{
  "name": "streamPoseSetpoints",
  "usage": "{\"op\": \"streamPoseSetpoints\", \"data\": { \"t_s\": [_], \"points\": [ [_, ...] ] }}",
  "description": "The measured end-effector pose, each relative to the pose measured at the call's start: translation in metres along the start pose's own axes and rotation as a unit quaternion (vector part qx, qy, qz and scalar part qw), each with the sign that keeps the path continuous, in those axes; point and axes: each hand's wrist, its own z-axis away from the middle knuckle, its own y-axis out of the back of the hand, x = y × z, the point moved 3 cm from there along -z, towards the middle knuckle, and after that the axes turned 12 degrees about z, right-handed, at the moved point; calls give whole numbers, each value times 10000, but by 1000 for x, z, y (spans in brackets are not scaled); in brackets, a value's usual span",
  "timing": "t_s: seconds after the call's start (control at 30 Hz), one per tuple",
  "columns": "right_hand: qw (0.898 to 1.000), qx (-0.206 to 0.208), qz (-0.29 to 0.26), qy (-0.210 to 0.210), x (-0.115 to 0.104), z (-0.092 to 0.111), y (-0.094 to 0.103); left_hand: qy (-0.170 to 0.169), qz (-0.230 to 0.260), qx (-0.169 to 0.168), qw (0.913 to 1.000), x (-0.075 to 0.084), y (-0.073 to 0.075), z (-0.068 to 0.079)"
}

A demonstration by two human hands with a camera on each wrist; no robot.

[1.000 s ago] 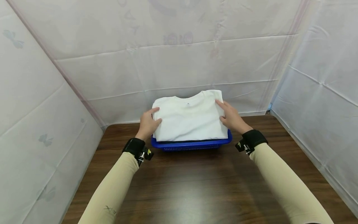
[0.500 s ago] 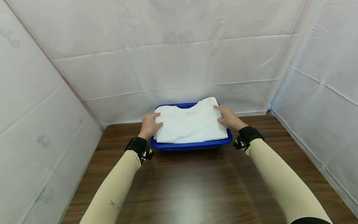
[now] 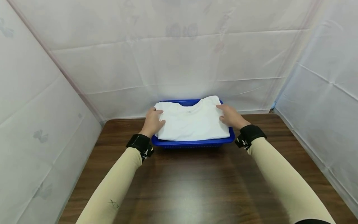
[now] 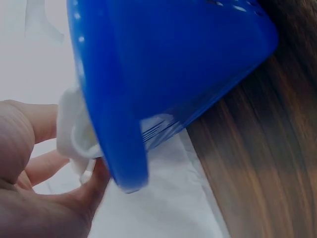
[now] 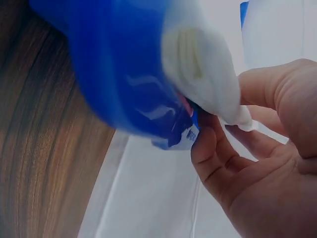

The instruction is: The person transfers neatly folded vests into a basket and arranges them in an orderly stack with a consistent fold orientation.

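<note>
A folded white T-shirt (image 3: 193, 124) lies in the blue plastic basket (image 3: 193, 144), its neckline toward the wall and its far right corner sticking up beyond the rim. My left hand (image 3: 152, 122) grips the shirt's left edge; in the left wrist view the thumb and fingers close on the rolled white fold (image 4: 72, 129) right at the basket rim. On the opposite side, my right hand (image 3: 231, 117) pinches the right edge. The right wrist view shows the thumb on the thick fold (image 5: 203, 64) and the fingertips beneath, beside a small printed label (image 5: 189, 135).
The basket stands on a dark wood table (image 3: 184, 180), close to its back edge. White sheeting hangs as a wall behind (image 3: 179, 68), with more sheeting along both the left and right sides. Black bands with small cameras are strapped on both wrists.
The T-shirt has come down into the basket, so the basket's far rim now shows behind the neckline. Both hands lowered with it, staying at the shirt's sides.
</note>
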Motion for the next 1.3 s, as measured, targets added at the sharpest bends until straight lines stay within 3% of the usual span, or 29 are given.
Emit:
{"op": "streamPoseSetpoints", "data": {
  "t_s": [0.13,0.27,0.4,0.6,0.77,0.93,1.17,1.3],
  "points": [
    [9998,-183,-1,-106,3,6,-4,-80,-429,-214,9988,-2,-3,6],
    [9996,-269,-50,-35,5,14,-7,240,-105,-542,9982,-11,-5,14],
    [9997,85,124,187,6,19,-2,320,174,-651,9972,-16,-3,19],
    [9949,531,564,648,3,22,1,-80,110,-893,9959,-18,3,26],
    [9950,100,892,449,5,23,-8,-158,83,-1212,9925,-23,1,33],
    [9972,-295,639,264,13,23,-20,-274,81,-1416,9895,-27,-5,37],
    [9976,-334,371,484,15,24,-33,-672,-97,-1530,9859,-33,-11,41],
    [9974,-227,352,591,12,20,-37,-708,-197,-1490,9861,-38,-12,42]
  ]
}}
